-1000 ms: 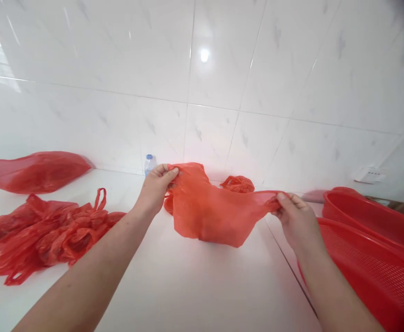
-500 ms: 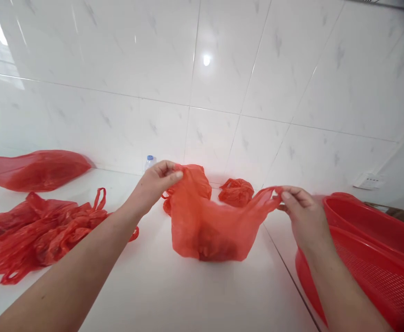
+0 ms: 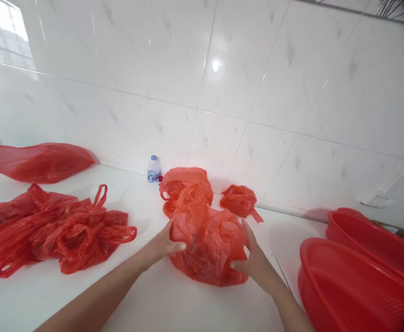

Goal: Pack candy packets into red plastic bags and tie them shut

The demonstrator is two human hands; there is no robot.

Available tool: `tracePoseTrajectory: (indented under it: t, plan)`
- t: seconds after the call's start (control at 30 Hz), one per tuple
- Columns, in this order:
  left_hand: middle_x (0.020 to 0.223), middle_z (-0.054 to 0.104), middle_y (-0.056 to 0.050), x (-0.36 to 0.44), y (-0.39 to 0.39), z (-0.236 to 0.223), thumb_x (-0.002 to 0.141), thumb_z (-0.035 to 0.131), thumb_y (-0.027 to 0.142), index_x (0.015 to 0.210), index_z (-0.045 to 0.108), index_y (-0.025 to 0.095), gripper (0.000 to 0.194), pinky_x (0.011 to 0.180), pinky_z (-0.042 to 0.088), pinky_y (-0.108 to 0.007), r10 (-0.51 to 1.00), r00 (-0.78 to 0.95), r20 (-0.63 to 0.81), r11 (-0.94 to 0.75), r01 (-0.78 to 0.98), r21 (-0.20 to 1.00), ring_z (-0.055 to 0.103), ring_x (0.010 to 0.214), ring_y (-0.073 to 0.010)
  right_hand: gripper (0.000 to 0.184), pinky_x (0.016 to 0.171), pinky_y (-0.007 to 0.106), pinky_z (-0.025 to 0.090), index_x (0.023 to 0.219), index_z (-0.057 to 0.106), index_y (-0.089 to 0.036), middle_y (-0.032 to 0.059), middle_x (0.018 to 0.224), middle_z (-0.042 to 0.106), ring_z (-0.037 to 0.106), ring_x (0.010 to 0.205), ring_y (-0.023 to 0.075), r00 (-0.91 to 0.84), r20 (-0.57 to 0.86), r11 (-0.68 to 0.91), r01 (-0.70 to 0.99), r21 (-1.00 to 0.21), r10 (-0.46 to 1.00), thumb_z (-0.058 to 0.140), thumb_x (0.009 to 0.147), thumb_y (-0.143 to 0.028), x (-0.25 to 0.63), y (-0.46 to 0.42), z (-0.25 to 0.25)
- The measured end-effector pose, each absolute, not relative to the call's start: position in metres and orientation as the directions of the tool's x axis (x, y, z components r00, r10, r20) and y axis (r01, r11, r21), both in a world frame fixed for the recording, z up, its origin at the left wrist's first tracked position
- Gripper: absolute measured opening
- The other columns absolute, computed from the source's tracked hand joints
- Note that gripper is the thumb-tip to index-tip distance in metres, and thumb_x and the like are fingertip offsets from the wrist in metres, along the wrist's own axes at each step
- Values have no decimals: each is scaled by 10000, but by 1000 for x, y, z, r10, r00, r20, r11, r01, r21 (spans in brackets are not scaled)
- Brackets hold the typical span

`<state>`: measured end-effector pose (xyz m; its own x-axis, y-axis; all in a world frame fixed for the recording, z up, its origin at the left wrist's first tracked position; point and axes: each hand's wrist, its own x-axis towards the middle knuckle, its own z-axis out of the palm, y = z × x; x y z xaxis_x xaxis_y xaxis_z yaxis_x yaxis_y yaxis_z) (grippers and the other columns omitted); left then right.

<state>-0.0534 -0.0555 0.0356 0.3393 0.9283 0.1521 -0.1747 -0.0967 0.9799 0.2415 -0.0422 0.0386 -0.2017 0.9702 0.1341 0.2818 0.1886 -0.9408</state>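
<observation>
A red plastic bag (image 3: 209, 249) rests on the white table in front of me, its top crumpled and dark contents showing dimly through it. My left hand (image 3: 165, 244) clasps its left side, thumb on the front and fingers partly hidden behind. On the right side, my right hand (image 3: 252, 258) cups the bag between thumb and fingers. Just behind it stands another red bag (image 3: 188, 177) against the wall. A smaller crumpled red bag (image 3: 238, 200) lies to the right of that one.
Several red bags with loop handles (image 3: 74, 235) lie heaped on the left. Behind them is a long, full-looking red bag (image 3: 46, 161). A small clear bottle (image 3: 153, 169) with a blue cap stands by the tiled wall. Red perforated baskets (image 3: 354, 267) occupy the right.
Both hands have let go of the bag's raised handles and moved down and inward to its sides. The bag's top has sunk and bunched up. The view has shifted slightly.
</observation>
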Motion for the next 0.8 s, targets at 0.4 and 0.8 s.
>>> tracePoseTrajectory:
  t: [0.4,0.8]
  plan:
    - [1067,686,-136,-17,-29,52,763,682,301,1060,621,152,338,857,521,-403,991,128,24,68,-670,739,667,945,-278,404,834,432,513,1037,666,-209,89,1036,695,643,954,285,-173,71,-1,-383,-924,982,753,675,-366,219,-20,70]
    - [941,722,-99,8,16,15,828,581,316,1057,602,154,281,815,546,-343,969,176,-173,241,-825,511,683,911,-245,419,803,363,529,1026,662,-201,51,981,709,654,921,234,121,59,113,-511,-852,991,758,662,-387,190,44,29]
